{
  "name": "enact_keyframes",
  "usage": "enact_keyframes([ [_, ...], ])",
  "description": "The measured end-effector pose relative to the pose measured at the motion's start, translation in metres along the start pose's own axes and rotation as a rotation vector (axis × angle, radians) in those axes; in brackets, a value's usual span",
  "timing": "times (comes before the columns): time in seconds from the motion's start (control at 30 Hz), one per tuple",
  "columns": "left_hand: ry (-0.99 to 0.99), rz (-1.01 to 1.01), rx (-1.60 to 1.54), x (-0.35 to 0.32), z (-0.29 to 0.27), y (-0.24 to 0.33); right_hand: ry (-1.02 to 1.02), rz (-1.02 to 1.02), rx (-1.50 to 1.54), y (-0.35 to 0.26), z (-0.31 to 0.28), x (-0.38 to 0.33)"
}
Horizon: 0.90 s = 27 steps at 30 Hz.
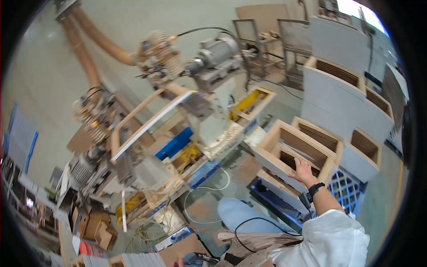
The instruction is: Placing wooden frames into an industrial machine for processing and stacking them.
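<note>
My right hand point(304, 172), with a black band on its wrist, reaches over a stack of rectangular wooden frames point(284, 129) on the right. Its fingers are spread at the near edge of the top frame, and no grip on the wood shows. Pale grey outer faces and bare wood rims mark these frames. Of my left hand point(179, 263) only a small part shows at the bottom edge, so its fingers cannot be made out. Another wooden frame point(153, 127), with a white edge, rests across the machine ahead, apart from both hands.
Motors point(218, 50) and dust hoses point(79, 49) belong to the machine ahead. Taller stacks of grey-faced frames point(331, 104) stand at the right, near a blue lattice pallet point(348, 191). A pale hose point(202, 187) loops across the floor. Cardboard point(100, 229) lies at the lower left.
</note>
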<state>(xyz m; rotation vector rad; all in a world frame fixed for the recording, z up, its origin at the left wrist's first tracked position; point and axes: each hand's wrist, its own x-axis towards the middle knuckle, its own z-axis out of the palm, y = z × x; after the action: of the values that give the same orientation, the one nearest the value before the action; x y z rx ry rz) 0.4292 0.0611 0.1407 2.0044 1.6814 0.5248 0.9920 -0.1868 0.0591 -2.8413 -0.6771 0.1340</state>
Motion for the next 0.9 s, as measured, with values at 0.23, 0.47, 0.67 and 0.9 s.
enact_keyframes([
  [0.23, 0.019, 0.636, -0.249, 0.128, -0.026, 0.254, -0.098, 0.098, 0.125, 0.019, 0.025, -0.027],
  [0.47, 0.338, 0.903, 0.208, 0.33, -0.001, 0.367, 0.014, 0.106, 0.177, 0.004, -0.045, -0.013],
  [0.67, 0.13, 0.803, 0.396, 0.365, -0.003, 0.384, 0.28, -0.1, 0.574, -0.027, -0.193, -0.012],
  [0.9, -0.236, 0.854, 0.481, 0.22, -0.051, 0.358, 0.509, -0.966, 0.549, -0.267, -0.335, 0.03],
])
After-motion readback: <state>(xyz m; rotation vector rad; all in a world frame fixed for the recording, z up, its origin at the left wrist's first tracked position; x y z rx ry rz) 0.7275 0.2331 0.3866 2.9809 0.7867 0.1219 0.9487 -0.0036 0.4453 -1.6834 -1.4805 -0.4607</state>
